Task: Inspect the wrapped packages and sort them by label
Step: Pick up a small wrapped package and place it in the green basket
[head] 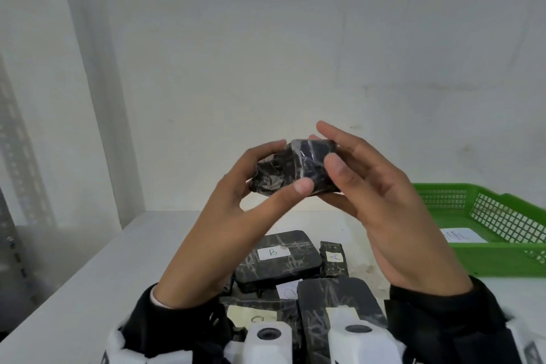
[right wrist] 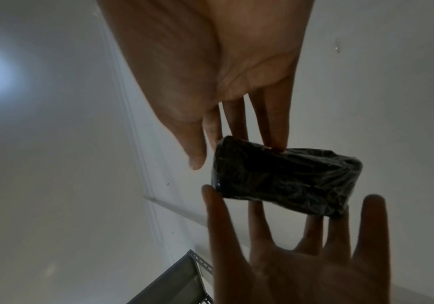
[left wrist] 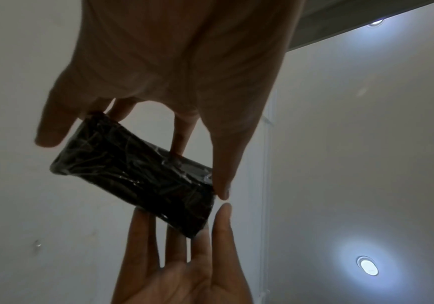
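Black film-wrapped package (head: 294,167) held up above desk (head: 97,269), pinched between left hand (head: 236,216) and right hand (head: 372,186), fingers and thumbs curled on both ends. No label visible on it; inspection under way. Package marked B (head: 280,257), package marked A (head: 334,258) and others lie unsorted at near desk edge. Green basket (head: 484,257) at right edge holds only paper tag. Sorting looks barely begun.

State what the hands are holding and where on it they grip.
Both hands hold one black wrapped package in the air: left hand at its left end, right hand at its right end, fingers on the edges.
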`<state>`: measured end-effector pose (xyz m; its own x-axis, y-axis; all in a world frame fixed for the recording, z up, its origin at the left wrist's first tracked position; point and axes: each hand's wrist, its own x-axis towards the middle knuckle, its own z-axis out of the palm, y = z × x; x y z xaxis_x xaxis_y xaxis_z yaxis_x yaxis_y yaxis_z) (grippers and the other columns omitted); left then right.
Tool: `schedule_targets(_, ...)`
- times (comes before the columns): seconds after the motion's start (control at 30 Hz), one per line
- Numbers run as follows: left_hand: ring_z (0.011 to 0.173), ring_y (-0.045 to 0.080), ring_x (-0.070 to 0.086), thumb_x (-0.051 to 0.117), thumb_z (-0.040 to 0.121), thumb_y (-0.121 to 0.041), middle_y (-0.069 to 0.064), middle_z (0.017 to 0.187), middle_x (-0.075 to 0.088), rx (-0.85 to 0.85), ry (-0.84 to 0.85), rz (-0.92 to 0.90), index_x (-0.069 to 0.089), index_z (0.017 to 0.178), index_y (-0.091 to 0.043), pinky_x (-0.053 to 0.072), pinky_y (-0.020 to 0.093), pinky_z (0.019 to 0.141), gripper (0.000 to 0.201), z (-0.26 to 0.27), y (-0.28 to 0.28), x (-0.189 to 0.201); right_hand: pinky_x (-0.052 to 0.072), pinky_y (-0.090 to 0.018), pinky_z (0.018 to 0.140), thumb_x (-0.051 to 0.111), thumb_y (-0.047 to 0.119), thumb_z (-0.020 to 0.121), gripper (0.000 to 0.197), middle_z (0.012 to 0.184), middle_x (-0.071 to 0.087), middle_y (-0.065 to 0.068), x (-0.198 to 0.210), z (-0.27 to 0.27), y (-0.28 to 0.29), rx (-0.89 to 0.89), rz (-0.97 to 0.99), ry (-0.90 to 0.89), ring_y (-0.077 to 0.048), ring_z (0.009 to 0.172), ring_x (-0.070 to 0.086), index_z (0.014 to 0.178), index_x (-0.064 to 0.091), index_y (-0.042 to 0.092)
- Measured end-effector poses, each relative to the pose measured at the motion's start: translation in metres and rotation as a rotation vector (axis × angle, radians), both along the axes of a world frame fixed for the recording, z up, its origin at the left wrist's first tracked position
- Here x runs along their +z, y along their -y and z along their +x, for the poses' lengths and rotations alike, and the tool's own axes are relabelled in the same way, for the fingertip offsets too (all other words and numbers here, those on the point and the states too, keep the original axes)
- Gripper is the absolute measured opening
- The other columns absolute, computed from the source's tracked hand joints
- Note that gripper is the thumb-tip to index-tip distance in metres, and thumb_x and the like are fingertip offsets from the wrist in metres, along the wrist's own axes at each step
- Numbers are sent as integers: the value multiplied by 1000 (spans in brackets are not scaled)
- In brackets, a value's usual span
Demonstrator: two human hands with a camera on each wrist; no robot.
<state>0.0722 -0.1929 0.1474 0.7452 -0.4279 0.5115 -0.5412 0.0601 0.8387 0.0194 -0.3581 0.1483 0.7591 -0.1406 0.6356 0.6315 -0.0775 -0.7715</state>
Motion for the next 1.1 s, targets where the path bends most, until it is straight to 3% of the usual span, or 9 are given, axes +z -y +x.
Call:
schedule_targets(0.13, 117, 12, 64, 75, 63, -58, -14, 117, 70, -16, -9, -27, 64, 117, -46, 46, 46, 105, 55, 2, -1, -1, 51, -30, 99, 64, 34, 83, 48, 120, 71, 6, -2, 4, 4, 10, -34, -40, -9, 115, 64, 130, 59, 27)
schedule_targets(0.3, 108, 18, 69, 70, 64, -49, 10, 117, 70, -140, -106, -63, 66, 119, -35, 53, 44, 99, 56, 3, -3, -1, 43, -20, 58, 64, 47, 84, 35, 109, 70, 15, -1, 1, -2, 3, -86, -80, -8, 80, 55, 117, 66, 36)
schedule_targets(0.43, 115, 8, 64, 69, 61, -49, -3, 124, 68, -129, -78, -82, 65, 121, -44, 52, 46, 100, 59, 6, -4, -2, 41, -19, 41, 65, 33, 84, 29, 102, 67, 5, -1, -1, -5, 62, -21, -76, -10, 69, 61, 111, 65, 21)
schedule_targets(0.53, 124, -11, 51, 69, 64, -53, -30, 118, 66, -127, -35, -108, 59, 126, -54, 49, 41, 101, 62, 4, -5, -1, 46, -21, 44, 66, 25, 80, 32, 101, 70, -2, -2, 1, -8, 63, 9, -43, -19, 73, 66, 109, 65, 12)
schedule_targets(0.6, 131, 10, 55, 71, 73, -48, -19, 125, 67, -158, -7, -104, 59, 129, -50, 46, 44, 107, 57, 3, -4, -1, 51, -22, 50, 67, 23, 79, 30, 99, 71, -1, -4, 3, -9, 60, 23, -35, -20, 74, 67, 108, 66, 13)
schedule_targets(0.67, 121, 21, 64, 74, 80, -29, -4, 124, 71, -175, -8, -158, 63, 130, -36, 50, 42, 104, 52, 5, -4, -3, 55, -24, 58, 66, 25, 78, 31, 98, 73, 1, -4, 3, -10, 67, 51, -33, -16, 77, 70, 107, 68, 13)
schedule_targets(0.8, 111, 18, 70, 65, 81, -12, -5, 117, 74, -173, -31, -233, 65, 127, -21, 56, 28, 91, 47, 7, -1, -5, 58, -27, 67, 64, 33, 78, 35, 97, 75, -3, -4, 6, -12, 42, 109, -32, -14, 76, 72, 101, 71, 7)
schedule_targets(1.0, 108, 16, 71, 74, 77, -29, -2, 116, 74, -174, -40, -234, 71, 121, -24, 57, 29, 89, 44, 7, 3, -6, 57, -28, 62, 65, 29, 78, 31, 78, 73, -10, -5, 7, -13, -39, 137, 15, -17, 66, 69, 87, 66, 0)
schedule_targets(1.1, 103, 13, 72, 68, 81, -23, -2, 109, 77, -152, -35, -257, 72, 116, -23, 58, 25, 82, 36, 6, 4, -7, 58, -30, 65, 64, 32, 78, 30, 75, 72, -8, -4, 6, -14, -29, 120, -11, -16, 65, 69, 86, 66, 3)
